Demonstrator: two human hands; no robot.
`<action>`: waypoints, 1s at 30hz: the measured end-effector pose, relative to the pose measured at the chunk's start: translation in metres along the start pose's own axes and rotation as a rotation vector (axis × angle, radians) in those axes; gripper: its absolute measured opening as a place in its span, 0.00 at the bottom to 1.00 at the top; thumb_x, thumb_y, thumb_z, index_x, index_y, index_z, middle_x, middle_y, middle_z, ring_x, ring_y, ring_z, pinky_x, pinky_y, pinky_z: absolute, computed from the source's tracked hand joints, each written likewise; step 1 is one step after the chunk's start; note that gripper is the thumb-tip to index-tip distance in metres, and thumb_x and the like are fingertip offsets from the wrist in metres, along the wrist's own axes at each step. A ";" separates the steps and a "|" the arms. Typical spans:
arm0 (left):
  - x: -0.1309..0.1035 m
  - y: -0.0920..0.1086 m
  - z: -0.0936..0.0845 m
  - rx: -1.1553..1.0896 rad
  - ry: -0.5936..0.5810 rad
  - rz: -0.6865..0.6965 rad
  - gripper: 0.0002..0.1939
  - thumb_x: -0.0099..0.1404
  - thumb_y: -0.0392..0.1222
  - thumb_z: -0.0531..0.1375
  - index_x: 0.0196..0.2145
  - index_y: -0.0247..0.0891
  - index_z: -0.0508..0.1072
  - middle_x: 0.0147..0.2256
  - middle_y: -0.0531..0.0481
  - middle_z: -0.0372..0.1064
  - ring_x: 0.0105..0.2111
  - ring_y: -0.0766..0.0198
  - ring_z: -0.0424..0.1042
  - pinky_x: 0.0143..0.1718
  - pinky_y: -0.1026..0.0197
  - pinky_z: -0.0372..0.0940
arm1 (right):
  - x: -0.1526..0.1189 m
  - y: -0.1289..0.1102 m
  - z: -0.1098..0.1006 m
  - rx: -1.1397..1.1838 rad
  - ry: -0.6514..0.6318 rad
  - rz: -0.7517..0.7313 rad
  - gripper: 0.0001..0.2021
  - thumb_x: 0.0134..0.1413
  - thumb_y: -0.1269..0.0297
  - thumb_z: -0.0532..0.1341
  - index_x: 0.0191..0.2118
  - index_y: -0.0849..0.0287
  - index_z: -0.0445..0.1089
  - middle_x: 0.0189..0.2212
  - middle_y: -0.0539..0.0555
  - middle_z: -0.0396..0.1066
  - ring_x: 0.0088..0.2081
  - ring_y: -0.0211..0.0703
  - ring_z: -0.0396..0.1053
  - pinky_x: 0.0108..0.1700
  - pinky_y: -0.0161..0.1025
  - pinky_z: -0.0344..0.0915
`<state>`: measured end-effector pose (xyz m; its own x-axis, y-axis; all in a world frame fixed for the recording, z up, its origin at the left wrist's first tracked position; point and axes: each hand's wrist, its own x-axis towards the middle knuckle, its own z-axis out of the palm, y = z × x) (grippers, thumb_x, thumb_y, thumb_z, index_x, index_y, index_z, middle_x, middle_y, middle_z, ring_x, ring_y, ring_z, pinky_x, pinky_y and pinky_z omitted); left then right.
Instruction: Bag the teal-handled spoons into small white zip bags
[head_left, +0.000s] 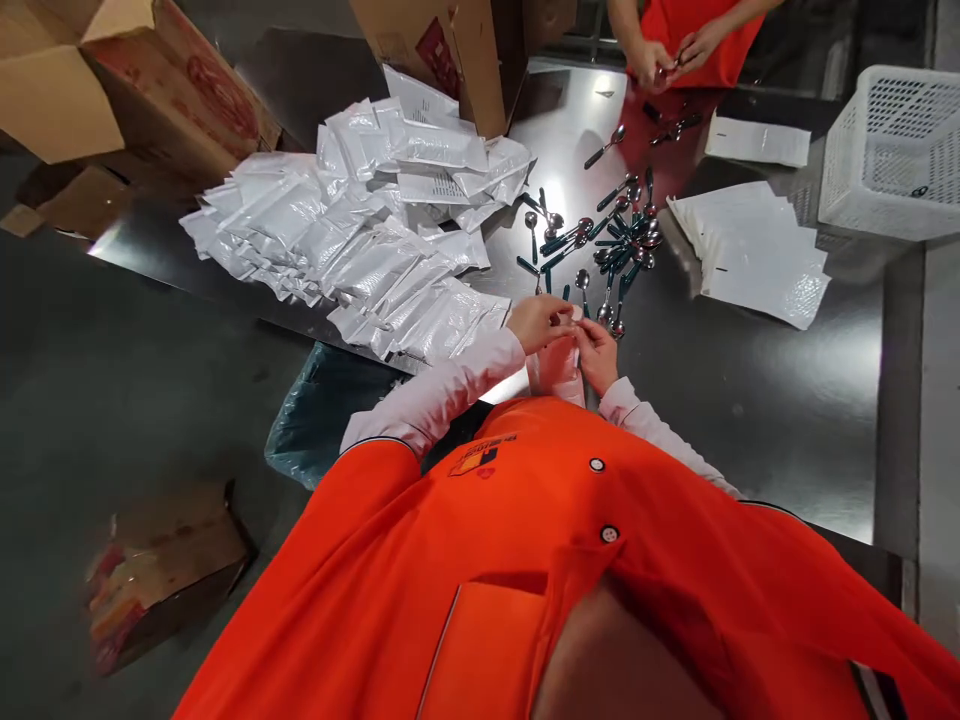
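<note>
Close to my body at the table edge, my left hand (pixel 541 323) and my right hand (pixel 598 357) pinch the top of a pale packet (pixel 556 372), their fingertips almost meeting. The packet hangs down between them and reflects orange. Just beyond my hands lie many spoons with dark green handles (pixel 626 240), in a loose heap. A large pile of white plastic packets (pixel 360 220) spreads to the left. Flat white bags (pixel 765 255) are fanned out on the right.
Cardboard boxes (pixel 176 85) stand at the far left, another box (pixel 442 50) behind the packets. A white basket (pixel 892 150) is at the right. Across the metal table (pixel 787 400), a person's hands (pixel 671 60) hold something small. A bag-lined bin (pixel 322 410) sits below the left edge.
</note>
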<state>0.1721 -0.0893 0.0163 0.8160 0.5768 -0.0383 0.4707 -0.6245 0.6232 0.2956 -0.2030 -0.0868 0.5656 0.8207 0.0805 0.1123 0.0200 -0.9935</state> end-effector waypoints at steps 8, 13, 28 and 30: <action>0.019 -0.019 0.004 -0.729 0.318 -0.058 0.10 0.55 0.31 0.70 0.24 0.37 0.72 0.30 0.49 0.73 0.33 0.64 0.69 0.41 0.59 0.64 | -0.002 -0.006 0.000 -0.060 -0.119 -0.070 0.25 0.52 0.36 0.63 0.35 0.56 0.73 0.37 0.57 0.75 0.42 0.50 0.72 0.52 0.51 0.70; 0.020 -0.071 -0.046 -1.214 0.749 -0.260 0.12 0.71 0.37 0.59 0.30 0.40 0.59 0.29 0.55 0.67 0.27 0.70 0.64 0.34 0.61 0.62 | 0.002 0.004 -0.007 -0.074 -0.066 0.003 0.28 0.53 0.30 0.59 0.29 0.55 0.68 0.30 0.53 0.69 0.37 0.47 0.68 0.47 0.48 0.70; -0.004 -0.075 0.058 -1.054 0.059 -0.353 0.16 0.42 0.45 0.72 0.30 0.33 0.82 0.18 0.57 0.63 0.20 0.74 0.50 0.24 0.65 0.45 | 0.015 0.005 -0.051 -0.219 -0.101 0.086 0.14 0.42 0.51 0.72 0.31 0.57 0.79 0.34 0.55 0.81 0.40 0.51 0.77 0.48 0.48 0.73; -0.002 -0.077 0.060 -1.111 0.090 -0.372 0.17 0.42 0.42 0.70 0.33 0.34 0.84 0.19 0.56 0.66 0.20 0.74 0.51 0.23 0.66 0.45 | 0.025 0.007 -0.059 -0.169 -0.124 0.110 0.14 0.38 0.56 0.73 0.33 0.56 0.81 0.37 0.56 0.82 0.42 0.52 0.77 0.49 0.49 0.74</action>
<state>0.1545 -0.0746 -0.0786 0.6424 0.6898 -0.3338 0.0873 0.3669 0.9262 0.3584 -0.2159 -0.0869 0.4786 0.8767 -0.0489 0.1968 -0.1613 -0.9671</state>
